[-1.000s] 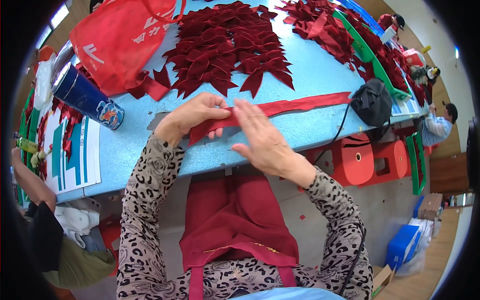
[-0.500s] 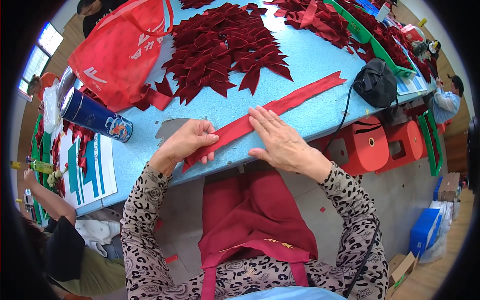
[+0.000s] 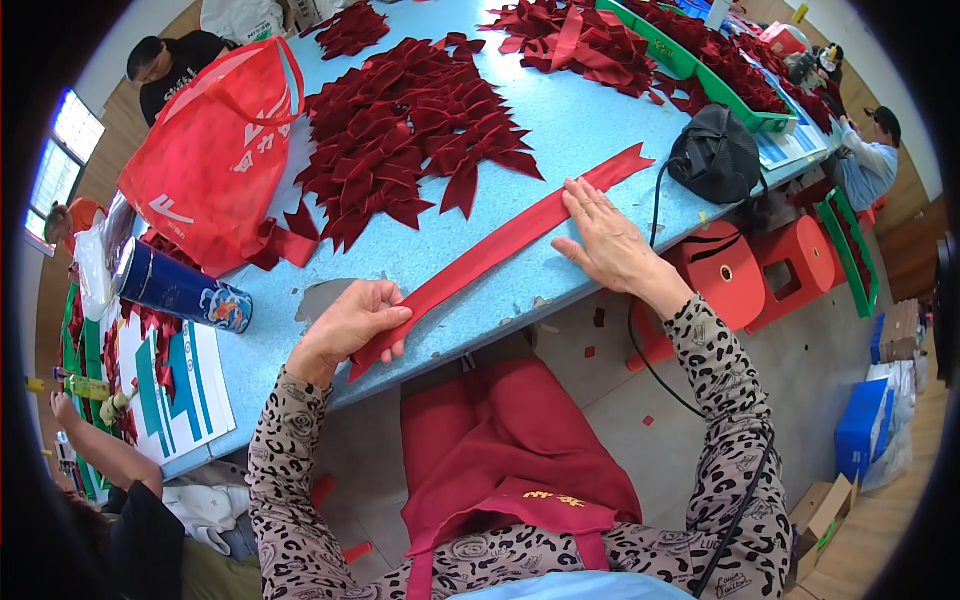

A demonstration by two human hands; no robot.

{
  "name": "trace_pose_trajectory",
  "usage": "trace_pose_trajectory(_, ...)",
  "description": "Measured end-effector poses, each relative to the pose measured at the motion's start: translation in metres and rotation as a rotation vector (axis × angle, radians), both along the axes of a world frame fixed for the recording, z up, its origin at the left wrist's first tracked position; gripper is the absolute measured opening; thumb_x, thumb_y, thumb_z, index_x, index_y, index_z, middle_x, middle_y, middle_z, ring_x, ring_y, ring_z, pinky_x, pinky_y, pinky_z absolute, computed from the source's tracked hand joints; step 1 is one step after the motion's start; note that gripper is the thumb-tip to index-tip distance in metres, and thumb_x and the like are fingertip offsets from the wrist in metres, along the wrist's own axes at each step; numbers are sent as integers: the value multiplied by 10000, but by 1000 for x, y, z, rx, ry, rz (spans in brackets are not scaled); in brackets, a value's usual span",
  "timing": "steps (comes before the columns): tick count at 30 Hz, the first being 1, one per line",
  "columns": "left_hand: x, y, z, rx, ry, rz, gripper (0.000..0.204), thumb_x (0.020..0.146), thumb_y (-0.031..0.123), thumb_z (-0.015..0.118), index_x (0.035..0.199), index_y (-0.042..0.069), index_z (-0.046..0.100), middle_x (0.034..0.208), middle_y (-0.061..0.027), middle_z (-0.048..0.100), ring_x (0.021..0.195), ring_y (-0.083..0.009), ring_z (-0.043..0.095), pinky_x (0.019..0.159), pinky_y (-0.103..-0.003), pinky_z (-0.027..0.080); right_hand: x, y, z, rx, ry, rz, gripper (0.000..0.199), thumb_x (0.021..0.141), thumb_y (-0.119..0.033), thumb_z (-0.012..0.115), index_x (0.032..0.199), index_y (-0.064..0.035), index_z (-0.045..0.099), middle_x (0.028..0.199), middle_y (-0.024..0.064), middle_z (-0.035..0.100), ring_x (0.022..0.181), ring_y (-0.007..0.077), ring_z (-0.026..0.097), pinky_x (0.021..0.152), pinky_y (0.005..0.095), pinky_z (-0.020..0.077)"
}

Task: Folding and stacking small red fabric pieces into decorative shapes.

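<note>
A long red ribbon (image 3: 490,247) with notched ends lies slantwise along the near edge of the blue table. My left hand (image 3: 362,325) pinches its near left end between thumb and fingers. Toward the far right end, my right hand (image 3: 612,238) rests with straight fingers, their tips on the ribbon. Beyond the ribbon spreads a pile of dark red ribbon bows (image 3: 410,140).
At left are a red bag (image 3: 215,165) and a dark blue tumbler (image 3: 185,288). A black pouch (image 3: 715,155) with a cord sits at right near a green tray (image 3: 690,65). Red stools (image 3: 715,280) stand below the table edge. Other people work around the table.
My right hand has slid to the right along the ribbon toward its far end. My left hand still pinches the other end. The whole view has shifted slightly.
</note>
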State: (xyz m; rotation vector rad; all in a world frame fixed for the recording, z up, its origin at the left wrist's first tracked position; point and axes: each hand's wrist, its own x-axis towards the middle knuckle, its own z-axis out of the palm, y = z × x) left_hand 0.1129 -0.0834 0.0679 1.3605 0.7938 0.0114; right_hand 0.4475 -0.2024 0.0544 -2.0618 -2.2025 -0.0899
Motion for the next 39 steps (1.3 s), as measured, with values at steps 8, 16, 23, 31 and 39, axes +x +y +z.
trace_pose_trajectory(8, 13, -17, 13, -12, -6, 6, 140, 919, 130, 557, 863, 17, 496, 618, -84, 619, 469, -117, 588, 403, -206, 448, 44, -4, 12, 11, -52, -277, 797, 947, -562, 317, 1348, 127, 322, 1445, 275, 280, 1381, 353, 230, 1137, 401, 197)
trace_pose_trajectory(16, 9, -30, 31, -41, -17, 56, 146, 912, 120, 576, 856, 13, 494, 612, -77, 603, 467, -122, 589, 408, -208, 454, 66, 2, 22, 90, 4, -406, 824, 937, -594, 293, 1343, 122, 341, 1443, 270, 294, 1381, 347, 237, 1136, 398, 193)
trace_pose_trajectory(23, -40, -36, 38, -45, 16, 54, 134, 901, 112, 578, 859, 9, 503, 612, -97, 614, 453, -124, 580, 390, -211, 429, -3, 2, 41, 106, 15, -420, 741, 942, -531, 357, 1336, 96, 374, 1431, 256, 330, 1369, 347, 267, 1129, 405, 204)
trace_pose_trajectory(31, -64, -24, 15, -54, 16, 63, 134, 896, 115, 584, 855, 5, 519, 607, -99, 613, 450, -129, 584, 386, -207, 432, -192, -11, 44, 263, 269, 363, 619, 879, -296, 586, 1314, 96, 384, 1393, 255, 376, 1325, 376, 331, 1103, 426, 264)
trace_pose_trajectory(39, -64, -3, 1, -54, -2, 42, 137, 886, 121, 584, 841, 8, 521, 606, -121, 627, 419, -124, 569, 370, -209, 421, -217, 2, -2, 24, 296, 488, 691, 924, -452, 469, 1307, 115, 373, 1427, 252, 318, 1364, 354, 264, 1127, 418, 221)
